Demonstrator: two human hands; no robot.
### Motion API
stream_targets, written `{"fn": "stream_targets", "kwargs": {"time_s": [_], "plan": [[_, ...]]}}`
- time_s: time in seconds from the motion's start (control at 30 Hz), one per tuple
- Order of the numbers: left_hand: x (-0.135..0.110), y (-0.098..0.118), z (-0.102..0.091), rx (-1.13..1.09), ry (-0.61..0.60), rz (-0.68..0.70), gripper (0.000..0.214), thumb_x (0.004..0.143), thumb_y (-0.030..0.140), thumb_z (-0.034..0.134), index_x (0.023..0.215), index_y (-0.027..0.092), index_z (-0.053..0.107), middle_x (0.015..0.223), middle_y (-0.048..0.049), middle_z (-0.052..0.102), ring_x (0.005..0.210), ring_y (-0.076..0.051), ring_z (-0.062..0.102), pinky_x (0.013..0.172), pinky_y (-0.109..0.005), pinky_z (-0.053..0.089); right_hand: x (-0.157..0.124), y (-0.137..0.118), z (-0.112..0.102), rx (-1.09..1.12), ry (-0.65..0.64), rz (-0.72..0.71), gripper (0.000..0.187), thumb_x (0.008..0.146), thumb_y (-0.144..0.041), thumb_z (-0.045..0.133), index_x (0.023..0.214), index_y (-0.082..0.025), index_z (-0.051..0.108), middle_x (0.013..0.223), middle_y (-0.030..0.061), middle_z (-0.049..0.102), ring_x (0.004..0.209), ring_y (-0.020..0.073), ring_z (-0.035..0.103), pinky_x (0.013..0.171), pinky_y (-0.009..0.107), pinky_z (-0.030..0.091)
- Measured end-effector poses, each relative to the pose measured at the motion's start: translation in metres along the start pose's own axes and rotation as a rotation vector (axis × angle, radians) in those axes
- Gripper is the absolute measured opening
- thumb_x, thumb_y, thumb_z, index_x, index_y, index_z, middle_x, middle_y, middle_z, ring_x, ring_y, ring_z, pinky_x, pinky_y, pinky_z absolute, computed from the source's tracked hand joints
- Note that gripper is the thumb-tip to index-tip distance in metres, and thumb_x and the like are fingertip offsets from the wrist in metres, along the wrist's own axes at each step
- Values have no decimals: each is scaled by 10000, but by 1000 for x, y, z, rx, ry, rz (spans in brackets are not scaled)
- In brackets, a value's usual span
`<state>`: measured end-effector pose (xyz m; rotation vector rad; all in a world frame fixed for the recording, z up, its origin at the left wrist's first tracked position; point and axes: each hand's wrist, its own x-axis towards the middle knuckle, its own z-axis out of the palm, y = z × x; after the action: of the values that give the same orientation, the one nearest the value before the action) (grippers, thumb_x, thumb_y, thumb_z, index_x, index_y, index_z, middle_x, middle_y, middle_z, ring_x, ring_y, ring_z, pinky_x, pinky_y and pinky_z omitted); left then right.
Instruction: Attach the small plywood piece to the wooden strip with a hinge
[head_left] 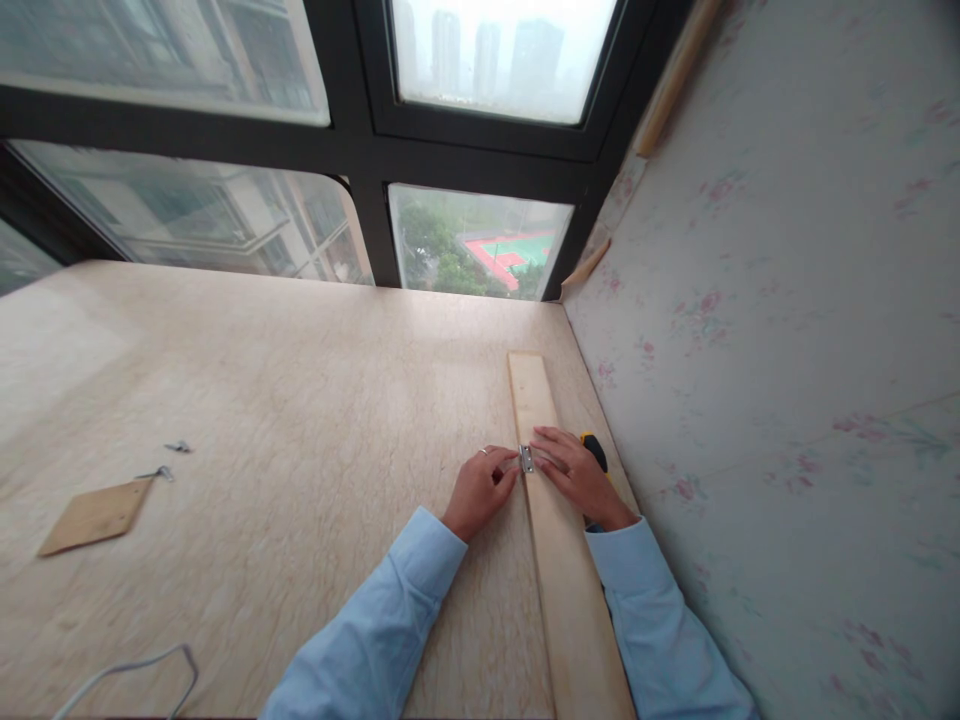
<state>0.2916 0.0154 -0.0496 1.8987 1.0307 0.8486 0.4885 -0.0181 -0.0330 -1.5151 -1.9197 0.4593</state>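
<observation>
Broadly, worked over a marbled sill (300, 400), beside a floral-papered wall (787, 300), along a wooden board (581, 630) laid lengthwise. Rested the right hand (576, 474) part-open on the board, with fingers extended and nothing visibly gripped. Curled the left hand (480, 490) almost closed at the board's left edge (could not tell a pinch from mere contact). Set a small metal hinge (526, 459) between both hands, on that edge. Presumably risked skewing it through uneven fingertip pressure.

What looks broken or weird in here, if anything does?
The wallpaper edge looks damaged: near the corner, beside the dark window frame, it curls loose and shows brown instead of lying flat. The wooden board under the right hand shows no obvious damage.
</observation>
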Motion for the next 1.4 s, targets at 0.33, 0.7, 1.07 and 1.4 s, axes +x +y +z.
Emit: {"fn": "stream_targets", "kwargs": {"time_s": [0.33,0.7,1.07,1.4], "plan": [[-1,-4,0,7,19,-10,213,812,182,590,1004,187,684,941,-55,710,747,-159,625,753,-294,504,-6,8,13,-112,-61,-27,785,782,-470,681,1446,-196,365,1536,171,309,1426,327,266,1133,555,292],[-1,-4,-4,-18,-1,-13,206,815,168,590,1000,176,681,936,-59,714,741,-156,642,722,-280,504,-15,4,31,-155,46,48,981,766,-278,672,1531,-182,66,1573,203,191,1449,335,190,1146,564,268],[-1,-9,-2,10,13,11,203,815,163,592,996,160,684,922,-66,716,775,-169,640,747,-303,510,-25,0,35,-188,117,97,977,768,-262,658,1533,-159,58,1559,214,228,1425,361,252,1130,572,301],[-10,-13,-5,-185,110,62,267,747,60,560,969,143,684,925,-73,679,760,-140,647,686,-257,529,-25,6,34,-218,70,122,906,797,-335,631,1529,-162,125,1556,171,268,1444,301,226,1165,510,262]]}}
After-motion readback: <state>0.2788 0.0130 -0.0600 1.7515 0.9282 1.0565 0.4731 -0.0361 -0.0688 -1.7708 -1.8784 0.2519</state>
